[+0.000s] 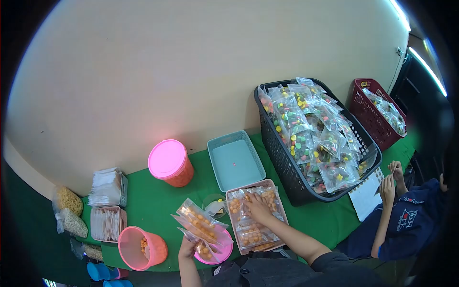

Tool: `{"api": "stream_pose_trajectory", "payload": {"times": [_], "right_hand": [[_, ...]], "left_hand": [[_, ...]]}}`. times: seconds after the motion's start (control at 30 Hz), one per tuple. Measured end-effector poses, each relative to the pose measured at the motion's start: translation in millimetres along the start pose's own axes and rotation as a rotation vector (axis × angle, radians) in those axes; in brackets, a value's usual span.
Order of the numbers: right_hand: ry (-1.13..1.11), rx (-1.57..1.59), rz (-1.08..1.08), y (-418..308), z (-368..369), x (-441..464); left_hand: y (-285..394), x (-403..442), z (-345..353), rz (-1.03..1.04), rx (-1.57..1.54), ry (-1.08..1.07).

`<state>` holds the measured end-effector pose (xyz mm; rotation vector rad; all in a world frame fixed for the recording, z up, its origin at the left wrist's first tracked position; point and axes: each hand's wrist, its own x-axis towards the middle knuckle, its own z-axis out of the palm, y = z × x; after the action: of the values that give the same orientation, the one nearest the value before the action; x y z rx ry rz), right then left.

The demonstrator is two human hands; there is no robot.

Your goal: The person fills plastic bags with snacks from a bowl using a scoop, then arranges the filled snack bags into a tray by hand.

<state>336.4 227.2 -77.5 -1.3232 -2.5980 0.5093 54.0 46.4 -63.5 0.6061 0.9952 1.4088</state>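
My left hand (188, 247) grips a few clear plastic bags of orange balls (201, 225), fanned out above a pink lid (221, 248). My right hand (256, 208) lies with fingers stretched out on similar filled bags (251, 234) in a pale pink tray (283, 210). Between the hands, a small clear round dish (215, 205) holds pale and yellow bits. At the left, a pink bucket (160, 251) has loose orange balls (144, 246) inside.
Behind the tray sits a teal tray (234, 160), beside a pink-lidded tub (168, 160). A black basket (275, 143) of candy bags and a maroon basket (370, 112) stand right. Two baskets hold flat packets (105, 186). Another person (397, 222) works at the right.
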Motion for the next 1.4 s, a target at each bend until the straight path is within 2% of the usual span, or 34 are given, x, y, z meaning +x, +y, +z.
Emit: {"api": "stream_pose_trajectory", "payload": {"times": [0.23,0.33,0.4,0.43,0.5,0.63,0.7,0.73,0.8,0.93,1.0,1.03,1.1,1.2,1.23,1.3,1.33,1.4], "right_hand": [[0.002,0.131,-0.123,-3,-19,7],[0.105,0.196,-0.149,7,-4,24],[0.075,0.385,-0.026,17,2,36],[0.079,0.386,-0.03,18,3,39],[-0.061,0.534,-0.182,17,-3,44],[-0.043,0.459,-0.226,-1,-7,46],[-0.065,0.677,-0.212,-9,4,48],[-0.063,0.678,-0.211,-15,5,45],[-0.022,0.326,-0.267,-27,6,36],[0.038,0.152,-0.219,-37,14,29],[0.127,0.147,-0.07,-35,17,31],[0.125,0.148,-0.072,-34,18,32],[0.256,0.252,0.034,-30,18,34],[0.22,0.334,0.081,-26,16,36],[0.22,0.333,0.08,-25,14,37],[0.327,0.642,-0.099,-22,9,37],[0.326,0.642,-0.101,-22,5,36],[0.469,0.673,-0.011,-20,0,30]], "left_hand": [[-9,3,-9,-0.066,0.01,0.035],[6,4,11,-0.076,0.033,-0.019],[4,2,14,-0.048,0.048,-0.001],[4,2,15,-0.025,0.062,0.018],[5,2,18,-0.008,0.065,0.022],[-7,3,4,-0.046,0.089,0.029],[-13,3,1,-0.072,0.09,0.041],[-14,3,2,-0.095,0.091,0.053],[-15,3,6,-0.078,0.085,0.056],[-17,2,7,-0.091,0.071,0.088],[-16,-1,9,-0.098,0.048,0.116],[-15,-2,11,-0.106,0.027,0.14],[-15,-5,10,-0.098,0.029,0.167],[-12,-7,16,-0.084,0.032,0.196],[-9,-7,18,-0.081,0.036,0.204],[-17,-5,9,-0.08,0.018,0.2],[-21,-4,4,-0.083,0.001,0.194],[-24,0,-3,-0.071,0.012,0.177]]}}
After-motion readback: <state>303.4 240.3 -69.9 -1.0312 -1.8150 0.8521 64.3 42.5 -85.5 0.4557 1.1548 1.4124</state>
